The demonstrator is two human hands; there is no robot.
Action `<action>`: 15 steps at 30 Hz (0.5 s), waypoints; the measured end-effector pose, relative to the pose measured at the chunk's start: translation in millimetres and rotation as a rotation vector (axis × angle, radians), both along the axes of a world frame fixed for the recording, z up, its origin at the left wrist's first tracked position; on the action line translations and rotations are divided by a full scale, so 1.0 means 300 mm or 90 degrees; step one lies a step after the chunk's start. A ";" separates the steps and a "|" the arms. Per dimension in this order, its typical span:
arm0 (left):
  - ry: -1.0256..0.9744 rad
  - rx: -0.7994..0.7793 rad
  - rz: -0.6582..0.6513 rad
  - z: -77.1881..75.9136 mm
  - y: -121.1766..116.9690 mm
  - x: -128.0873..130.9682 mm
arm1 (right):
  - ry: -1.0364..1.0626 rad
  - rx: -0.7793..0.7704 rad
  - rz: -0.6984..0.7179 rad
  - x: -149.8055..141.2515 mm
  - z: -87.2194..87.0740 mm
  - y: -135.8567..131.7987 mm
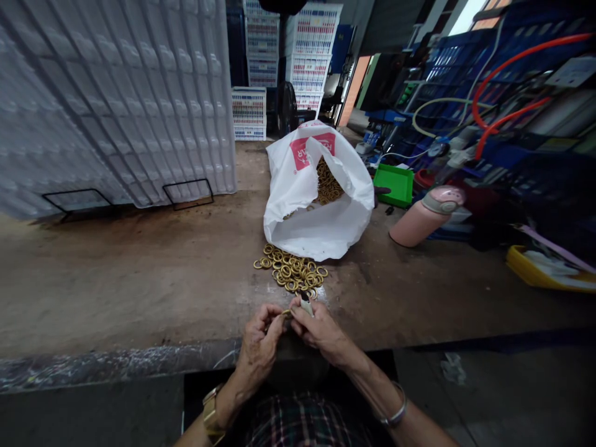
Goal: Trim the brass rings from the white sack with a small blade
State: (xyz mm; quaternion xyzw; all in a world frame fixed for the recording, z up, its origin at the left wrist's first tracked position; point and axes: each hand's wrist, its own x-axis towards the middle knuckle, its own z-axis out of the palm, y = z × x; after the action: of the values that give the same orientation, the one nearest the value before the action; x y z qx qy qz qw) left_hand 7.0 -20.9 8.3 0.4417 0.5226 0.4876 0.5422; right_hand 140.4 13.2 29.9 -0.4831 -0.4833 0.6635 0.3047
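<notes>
My left hand point(261, 335) is closed in a pinch on a brass-coloured ring point(286, 312) at the front edge of the table. Against the ring's other side, my right hand point(319, 326) is closed around a small tool with a pale body and a dark end point(305, 303); its exact kind is hard to make out. Just beyond the fingers lies a loose pile of brass-coloured rings point(291, 271). Behind the pile, a white plastic sack point(321, 233) rests on its side with its mouth towards me, and many more rings show inside it.
Clear ribbed plastic trays point(139, 93) stand in wire holders on the left of the wooden table point(139, 279). To the right are a pink bottle point(414, 220), a green tray point(395, 185) and a yellow tray point(544, 270). White crates point(307, 74) are stacked behind.
</notes>
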 end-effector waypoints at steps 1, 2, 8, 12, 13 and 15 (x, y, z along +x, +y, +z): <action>-0.021 -0.008 -0.004 0.000 0.000 0.002 | 0.025 -0.028 0.005 -0.002 -0.001 -0.001; -0.042 -0.016 -0.008 0.001 0.001 0.004 | 0.048 -0.050 0.008 -0.003 -0.004 -0.002; -0.086 -0.087 -0.040 0.019 0.001 0.001 | 0.005 -0.010 -0.023 -0.002 -0.034 0.004; -0.053 -0.091 -0.062 0.033 -0.001 -0.008 | -0.114 0.110 -0.034 -0.006 -0.030 0.013; -0.050 -0.092 -0.063 0.036 -0.002 -0.009 | -0.137 0.136 -0.033 -0.008 -0.028 0.014; -0.056 -0.103 -0.068 0.042 -0.002 -0.009 | -0.167 0.173 -0.032 -0.011 -0.025 0.015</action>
State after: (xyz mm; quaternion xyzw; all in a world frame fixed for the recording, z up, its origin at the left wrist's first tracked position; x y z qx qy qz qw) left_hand 4.2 -21.5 21.0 0.4021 0.5119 0.4331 0.6235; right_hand 137.1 17.7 22.5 -0.5317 -0.5916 0.5157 0.3183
